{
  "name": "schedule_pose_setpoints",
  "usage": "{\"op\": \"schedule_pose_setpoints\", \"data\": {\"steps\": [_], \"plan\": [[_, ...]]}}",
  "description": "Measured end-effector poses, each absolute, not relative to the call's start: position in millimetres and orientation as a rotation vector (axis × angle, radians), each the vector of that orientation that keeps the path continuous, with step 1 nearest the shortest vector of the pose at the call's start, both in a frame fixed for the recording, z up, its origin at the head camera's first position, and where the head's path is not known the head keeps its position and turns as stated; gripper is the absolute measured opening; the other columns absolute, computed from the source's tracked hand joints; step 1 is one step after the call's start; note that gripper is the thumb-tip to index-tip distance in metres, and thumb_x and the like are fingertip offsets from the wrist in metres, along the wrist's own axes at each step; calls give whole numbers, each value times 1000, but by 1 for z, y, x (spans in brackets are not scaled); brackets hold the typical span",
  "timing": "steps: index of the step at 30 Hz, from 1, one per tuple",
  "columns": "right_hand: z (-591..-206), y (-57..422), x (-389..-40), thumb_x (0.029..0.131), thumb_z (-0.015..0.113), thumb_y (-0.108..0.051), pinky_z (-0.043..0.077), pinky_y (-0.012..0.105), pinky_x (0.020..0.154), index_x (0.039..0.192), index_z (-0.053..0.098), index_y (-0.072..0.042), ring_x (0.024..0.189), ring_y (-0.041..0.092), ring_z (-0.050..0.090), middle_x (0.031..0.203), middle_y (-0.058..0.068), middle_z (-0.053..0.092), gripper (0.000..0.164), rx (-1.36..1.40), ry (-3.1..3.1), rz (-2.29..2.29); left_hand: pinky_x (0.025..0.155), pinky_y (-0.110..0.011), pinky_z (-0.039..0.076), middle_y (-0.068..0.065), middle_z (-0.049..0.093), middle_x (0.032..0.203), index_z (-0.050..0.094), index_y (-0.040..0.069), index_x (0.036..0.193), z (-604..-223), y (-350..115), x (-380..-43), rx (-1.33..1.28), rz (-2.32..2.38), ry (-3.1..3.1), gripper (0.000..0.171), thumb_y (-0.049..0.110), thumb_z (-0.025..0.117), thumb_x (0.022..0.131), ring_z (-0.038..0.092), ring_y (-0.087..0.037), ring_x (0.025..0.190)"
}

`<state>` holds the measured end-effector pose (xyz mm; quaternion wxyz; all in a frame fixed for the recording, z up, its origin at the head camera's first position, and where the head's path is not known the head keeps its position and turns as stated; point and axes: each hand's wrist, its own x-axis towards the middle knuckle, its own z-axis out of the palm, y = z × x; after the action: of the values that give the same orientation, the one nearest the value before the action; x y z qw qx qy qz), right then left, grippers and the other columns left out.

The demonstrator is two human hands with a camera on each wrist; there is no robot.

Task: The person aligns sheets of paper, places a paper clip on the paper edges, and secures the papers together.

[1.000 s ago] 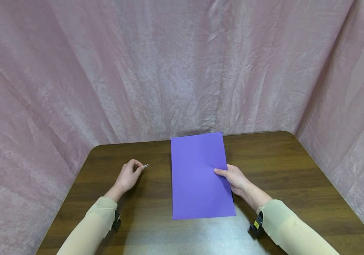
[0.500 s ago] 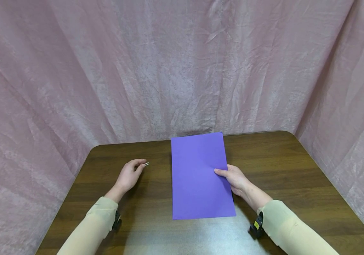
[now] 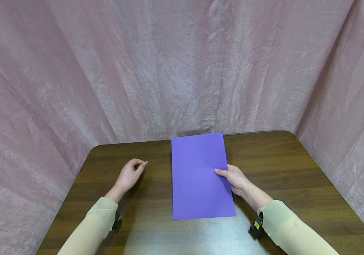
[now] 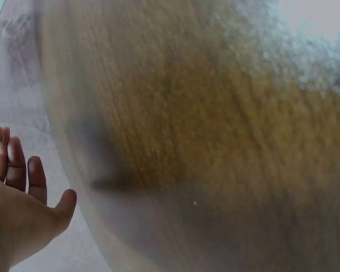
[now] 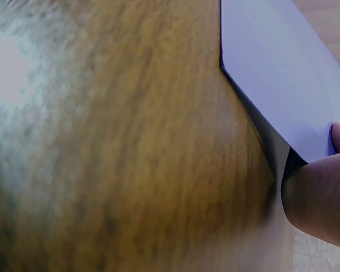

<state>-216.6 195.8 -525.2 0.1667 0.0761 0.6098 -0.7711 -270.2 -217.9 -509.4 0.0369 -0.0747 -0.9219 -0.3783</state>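
Between the thumb and index finger of my left hand [image 3: 128, 175] is a small pale paper clip [image 3: 146, 163], held above the table left of the paper. In the left wrist view the left hand [image 4: 24, 209] appears at the left edge with its other fingers spread, and the clip is barely visible. My right hand [image 3: 237, 179] grips the right edge of a purple sheet of paper [image 3: 198, 180], thumb on top and the other fingers hidden beneath. In the right wrist view the paper [image 5: 277, 73] has its near edge lifted off the table, with a dark gap below.
A brown wood-grain table [image 3: 274, 156] with rounded far corners lies under both hands, with a bright glare near its front. Pink velvet curtains [image 3: 182, 71] hang behind it and along both sides.
The paper clip has turned slightly and shifted up a little between my left fingertips. My right hand and the purple paper have stayed practically still.
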Motion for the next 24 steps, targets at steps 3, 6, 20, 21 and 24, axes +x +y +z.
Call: {"op": "schedule_pose_setpoints", "data": {"steps": [3,6,20,21,24], "plan": [[-525,196,-217,101,63,-10,60,34,68,125,59,1,78,20,73,89,7,75,26,223,1731,-2198,89,-42,46,-11,65,114,69,7,110,-510,-217,-271,-207,-1170,-2825,20,24,60,104,57,-26,101],[-525,196,-217,102,62,-10,60,34,68,124,58,1,78,20,73,89,7,75,25,211,1726,-2200,84,-39,47,-7,68,105,69,8,108,-510,-217,-271,-197,-1166,-2830,18,23,60,103,58,-23,93],[-526,198,-216,102,63,-11,59,33,68,122,60,1,77,19,73,89,6,75,24,210,1744,-2188,85,-38,50,-4,71,100,74,7,110,-510,-215,-271,-192,-1203,-2821,16,16,67,98,64,-24,97],[-526,198,-216,101,63,-11,59,33,68,122,59,2,77,19,73,89,6,75,25,215,1744,-2189,85,-37,50,-4,72,101,75,8,110,-510,-215,-270,-192,-1208,-2825,17,16,67,98,64,-24,98],[-527,197,-216,102,63,-12,60,34,69,124,59,3,78,19,73,89,6,75,27,218,1754,-2187,86,-38,51,-4,72,104,75,8,112,-509,-215,-270,-200,-1228,-2833,18,17,68,98,65,-24,100]]}}
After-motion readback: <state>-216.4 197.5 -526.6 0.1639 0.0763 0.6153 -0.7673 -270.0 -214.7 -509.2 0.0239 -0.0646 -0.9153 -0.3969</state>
